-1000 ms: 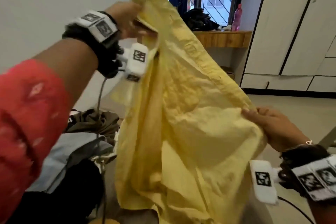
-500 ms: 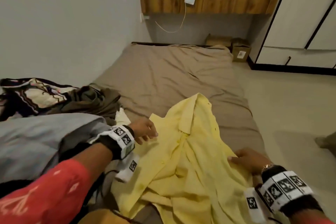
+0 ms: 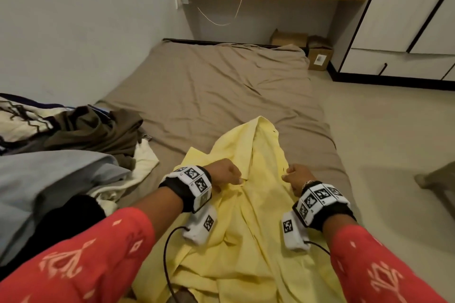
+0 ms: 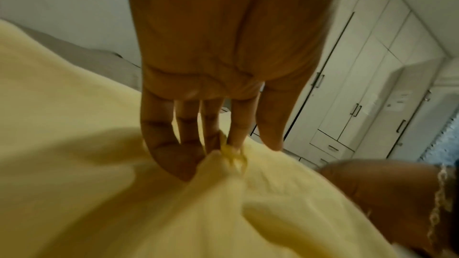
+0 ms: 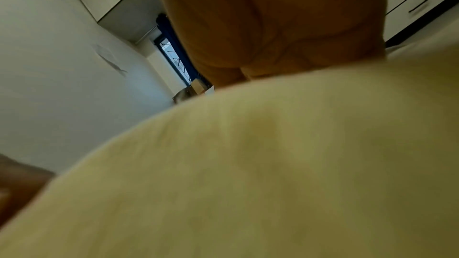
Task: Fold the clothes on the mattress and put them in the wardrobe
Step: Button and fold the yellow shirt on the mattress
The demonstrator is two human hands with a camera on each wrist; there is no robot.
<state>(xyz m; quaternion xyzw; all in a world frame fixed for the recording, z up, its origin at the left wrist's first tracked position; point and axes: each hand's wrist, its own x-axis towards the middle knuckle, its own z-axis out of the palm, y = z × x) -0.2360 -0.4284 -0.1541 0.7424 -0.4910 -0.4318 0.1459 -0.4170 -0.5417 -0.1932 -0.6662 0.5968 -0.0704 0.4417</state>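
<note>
While the wardrobe (image 3: 398,7) waits shut, folding has barely begun.

Spread crumpled on the mattress (image 3: 221,86), the yellow shirt (image 3: 256,216) is the only garment in hand; a heap of clothes (image 3: 73,145) lies unfolded to the left, so nearly everything is left, by my reading. Left hand (image 3: 225,172) has fingers curled, pinching a bunch of yellow cloth. Right hand (image 3: 296,174) sits curled at the shirt's right edge, apparently gripping it, though its fingertips are hidden.
</note>
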